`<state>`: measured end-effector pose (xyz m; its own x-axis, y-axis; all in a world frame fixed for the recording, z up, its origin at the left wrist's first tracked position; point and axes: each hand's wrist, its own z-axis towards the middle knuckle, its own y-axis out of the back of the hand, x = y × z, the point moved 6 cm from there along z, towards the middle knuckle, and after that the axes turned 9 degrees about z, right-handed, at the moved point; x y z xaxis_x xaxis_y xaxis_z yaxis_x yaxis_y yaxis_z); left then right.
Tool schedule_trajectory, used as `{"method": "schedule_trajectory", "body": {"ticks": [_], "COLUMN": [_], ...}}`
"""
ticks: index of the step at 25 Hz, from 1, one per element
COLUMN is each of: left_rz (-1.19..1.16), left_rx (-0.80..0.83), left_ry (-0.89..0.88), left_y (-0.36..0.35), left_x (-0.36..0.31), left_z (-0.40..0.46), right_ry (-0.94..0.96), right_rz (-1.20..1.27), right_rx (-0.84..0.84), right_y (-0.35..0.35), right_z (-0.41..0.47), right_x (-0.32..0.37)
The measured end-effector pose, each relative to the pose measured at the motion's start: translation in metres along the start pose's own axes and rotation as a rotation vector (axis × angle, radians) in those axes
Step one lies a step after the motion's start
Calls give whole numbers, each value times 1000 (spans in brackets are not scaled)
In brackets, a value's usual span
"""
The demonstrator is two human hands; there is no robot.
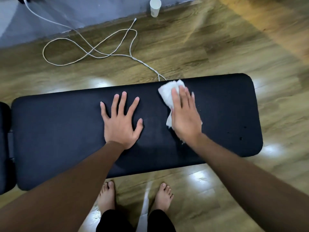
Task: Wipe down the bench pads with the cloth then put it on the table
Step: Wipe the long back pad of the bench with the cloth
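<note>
A long black bench pad (58,131) lies across the view on a wooden floor. My right hand (185,114) presses flat on a crumpled white cloth (167,92) near the pad's far edge, right of centre; the cloth shows past my fingers and beside my palm. My left hand (121,121) rests flat on the pad's middle with fingers spread, holding nothing. A second black pad (4,148) shows at the left edge, mostly out of frame. No table is in view.
A white cable (93,47) loops over the floor beyond the bench. A white cylinder (155,7) stands by the grey wall at the top. My bare feet (107,196) stand just in front of the bench.
</note>
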<state>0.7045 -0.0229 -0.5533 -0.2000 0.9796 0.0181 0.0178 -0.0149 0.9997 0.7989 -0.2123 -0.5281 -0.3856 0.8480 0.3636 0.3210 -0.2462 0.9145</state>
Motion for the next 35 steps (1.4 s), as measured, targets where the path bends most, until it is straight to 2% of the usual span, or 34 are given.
{"method": "schedule_trajectory", "body": {"ticks": [2,4,10,12,15,19,22,26,30,32,35], "left_rz": [-7,-3,-26,-24,-27,-13,13,23,9,12,11], "left_rx": [21,42,34,22,8,3,13,14,5,2,-1], "left_ry": [-4,3,10,15,7,15,15,13,12,14,9], "left_y": [1,2,3,2,0,-1,-2,-1,-2,-2,-3], "left_x": [-1,1,2,2,2,2,3,2,3,2,2], "left_z": [1,0,-1,-2,-1,-1,-1,0,-1,-1,-1], "right_ry": [-36,-16,6,-2,-54,-122,-99,-86,-13,26,-78], "right_rz": [14,15,39,95,134,135,127,87,80,89,113], "right_rx": [-24,-55,-69,-40,-48,-72,-109,-127,-18,0,-94], "right_y": [9,8,-21,-25,-13,19,29,6,-15,-10,16], "right_z": [38,38,-121,-145,-98,24,50,-54,-179,-164,-64], "right_x": [-6,-4,-2,-1,-7,-32,-40,-39,-40,-48,-64]}}
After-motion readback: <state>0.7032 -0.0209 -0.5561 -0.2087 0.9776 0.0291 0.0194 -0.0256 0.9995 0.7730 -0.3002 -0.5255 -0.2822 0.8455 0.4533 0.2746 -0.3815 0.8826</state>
